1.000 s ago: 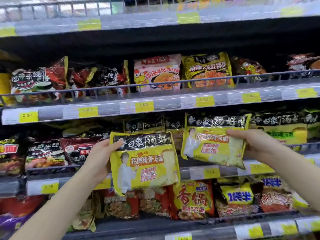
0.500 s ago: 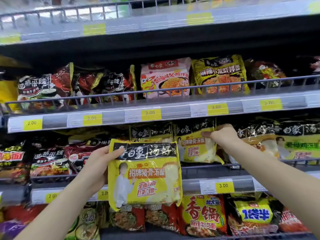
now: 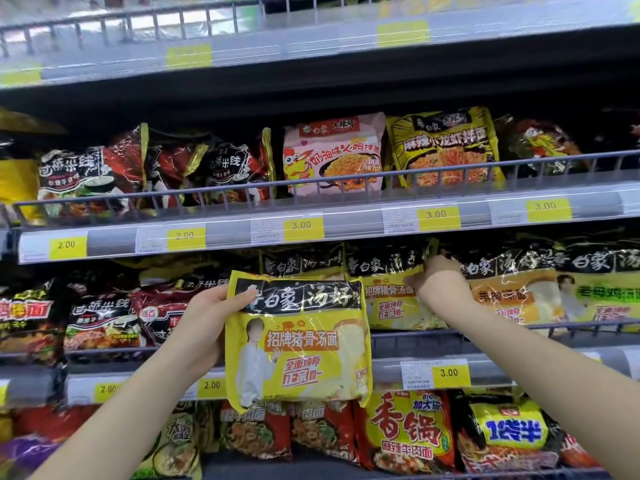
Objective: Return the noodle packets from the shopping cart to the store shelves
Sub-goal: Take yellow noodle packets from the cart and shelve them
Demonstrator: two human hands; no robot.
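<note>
Shelf tiers in view: 4. Hands: 2, left hand (image 3: 204,323), right hand (image 3: 438,285).
Yellow-and-black plastic noodle packet (image 3: 298,341) held in front of shelves: 1.
Matching yellow-and-black packets on third tier: 2 with the same orange label, first (image 3: 391,299) at right hand's fingers, second (image 3: 301,263) half hidden behind held one.
Pink chicken-print packet (image 3: 332,154), second tier: 1.
Yellow price tags readable: "2.00" × 4, "3.00" × 4. Blurred tags on top rail not counted.
</note>
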